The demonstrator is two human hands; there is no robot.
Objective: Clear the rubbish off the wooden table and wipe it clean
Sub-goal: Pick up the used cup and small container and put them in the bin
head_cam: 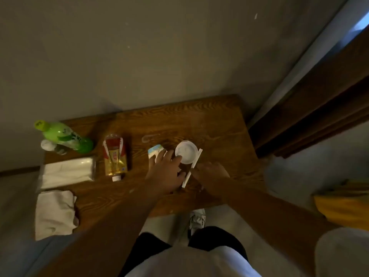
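The wooden surface (215, 118) shows dark, strong grain, with small pale specks near its front edge. A white round lid (186, 152) lies right of centre, a long white paper-wrapped stick (192, 167) just beside it. The left hand (167, 172) lies released, fingers spread flat, tips touching the lid's rim and a small blue-and-white cup (155, 153) on its side. The right hand (212, 172) is blurred beside the stick; I cannot tell its grip. A crumpled white cloth (55, 213) hangs over the left front corner.
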